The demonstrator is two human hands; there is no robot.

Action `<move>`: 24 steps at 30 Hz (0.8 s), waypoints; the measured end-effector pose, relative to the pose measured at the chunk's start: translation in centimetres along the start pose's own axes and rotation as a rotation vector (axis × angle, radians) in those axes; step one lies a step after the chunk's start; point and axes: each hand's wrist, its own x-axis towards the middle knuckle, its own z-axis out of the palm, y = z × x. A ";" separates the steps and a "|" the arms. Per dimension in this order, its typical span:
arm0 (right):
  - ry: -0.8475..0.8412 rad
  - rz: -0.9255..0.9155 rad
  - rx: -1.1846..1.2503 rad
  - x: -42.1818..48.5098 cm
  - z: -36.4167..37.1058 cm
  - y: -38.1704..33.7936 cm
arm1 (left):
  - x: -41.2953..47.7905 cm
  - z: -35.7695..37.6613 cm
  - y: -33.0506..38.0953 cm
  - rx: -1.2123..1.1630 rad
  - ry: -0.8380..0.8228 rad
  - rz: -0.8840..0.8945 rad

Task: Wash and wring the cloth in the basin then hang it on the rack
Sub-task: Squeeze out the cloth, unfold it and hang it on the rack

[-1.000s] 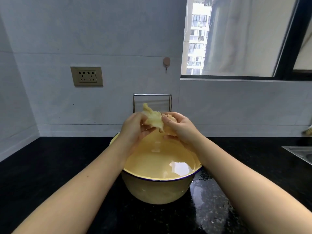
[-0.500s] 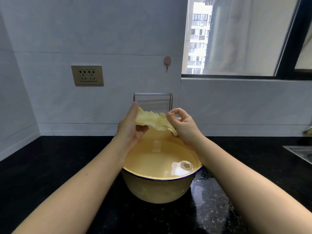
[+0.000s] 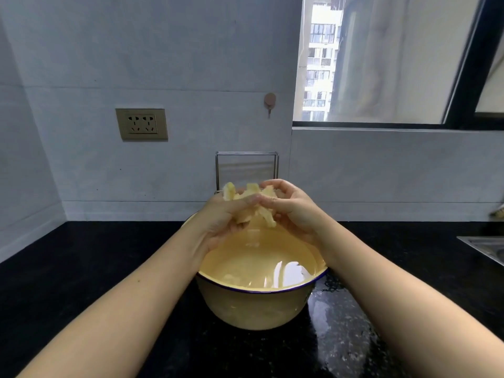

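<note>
A small yellow cloth is bunched between both hands, held above the far side of the basin. My left hand grips its left part and my right hand pinches its right part, the fingers of both meeting in the middle. The cream enamel basin with a blue rim stands on the black counter below and holds water. A thin metal wire rack stands against the wall straight behind the hands; nothing hangs on it.
The black counter is wet right of the basin. A steel sink edge shows at the far right. On the wall are a brass socket plate and a small hook; a window is up right.
Half a second ago the cloth was stretched out between my hands; now the hands have come together and the cloth is crumpled between them, slightly lower over the basin.
</note>
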 end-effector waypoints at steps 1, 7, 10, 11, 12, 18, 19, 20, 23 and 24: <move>-0.005 0.015 -0.008 0.0 0.0 0.0 | 0.0 0.0 -0.1 0.057 0.008 -0.020; 0.158 -0.012 0.022 0.1 0.1 -0.1 | 0.4 -0.3 -0.7 0.171 0.019 -0.036; 0.226 -0.054 -0.126 0.4 0.5 0.1 | 0.6 -0.4 -0.8 0.157 0.033 0.021; 0.233 -0.070 -0.221 0.5 0.7 0.1 | 0.6 -0.4 -0.8 0.170 0.038 0.036; 0.236 -0.085 -0.291 0.5 0.8 0.2 | 0.6 -0.4 -0.8 0.190 0.048 0.051; 0.375 -0.118 -0.426 1.2 0.2 -0.3 | 1.0 -0.7 -0.4 0.024 0.225 0.109; 0.416 -0.131 -0.448 1.3 -0.1 -0.5 | 1.0 -0.9 -0.4 -0.030 0.251 0.112; 0.442 -0.147 -0.470 1.4 -0.4 -0.7 | 1.1 -1.0 -0.4 -0.067 0.266 0.116; 0.443 -0.159 -0.511 1.4 -1.2 -1.3 | 1.1 -1.2 -0.3 -0.108 0.323 0.117; 0.430 -0.158 -0.510 1.4 -1.4 -1.4 | 1.1 -1.3 -0.2 -0.111 0.360 0.110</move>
